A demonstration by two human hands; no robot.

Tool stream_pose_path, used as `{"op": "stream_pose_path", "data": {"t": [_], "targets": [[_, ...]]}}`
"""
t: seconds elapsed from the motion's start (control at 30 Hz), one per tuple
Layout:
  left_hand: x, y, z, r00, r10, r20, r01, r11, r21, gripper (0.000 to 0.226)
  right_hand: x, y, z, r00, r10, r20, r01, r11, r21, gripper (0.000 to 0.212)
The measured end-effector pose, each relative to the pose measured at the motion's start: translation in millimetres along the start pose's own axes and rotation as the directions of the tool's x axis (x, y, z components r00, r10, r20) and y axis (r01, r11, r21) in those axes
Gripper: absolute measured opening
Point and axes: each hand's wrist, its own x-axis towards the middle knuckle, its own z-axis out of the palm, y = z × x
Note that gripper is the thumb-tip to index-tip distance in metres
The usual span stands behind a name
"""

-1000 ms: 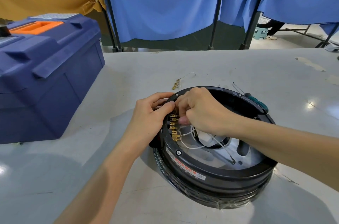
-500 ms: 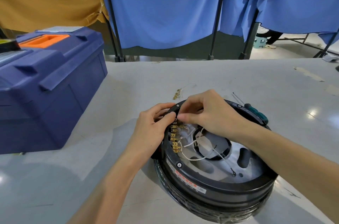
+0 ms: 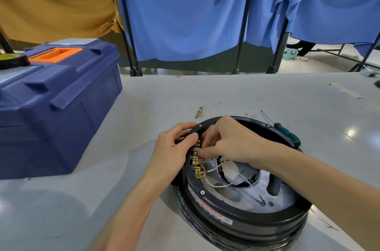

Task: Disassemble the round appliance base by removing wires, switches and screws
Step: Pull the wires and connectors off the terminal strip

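Observation:
The round black appliance base (image 3: 242, 224) lies open side up on the grey table, low and right of centre. A row of brass terminals (image 3: 197, 163) lines its left inner wall, with white wires (image 3: 218, 184) running from them into the middle. My left hand (image 3: 174, 152) grips the left rim of the base beside the terminals, thumb curled over the edge. My right hand (image 3: 230, 144) reaches inside, its fingertips pinching at a terminal in the upper part of the row; what it pinches is mostly hidden.
A big blue toolbox (image 3: 53, 104) with an orange handle stands at the left. A removed wire with brass connectors (image 3: 200, 111) lies on the table behind the base. A green-handled screwdriver (image 3: 287, 132) rests at the base's far right rim. Blue curtains hang behind the table.
My right hand came down from the top of the rim to the terminal row. My left hand kept its grip on the rim. The view tilted upward.

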Motion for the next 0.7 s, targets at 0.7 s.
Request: {"op": "stream_pose_path", "data": {"t": [0.7], "targets": [[-1, 0, -1, 0.999, -0.035, -0.011, 0.035, 0.999, -0.031, 0.023, 9, -15, 9, 0.94, 0.34, 0.024, -0.339, 0.924, 0.177, 0.021]]}}
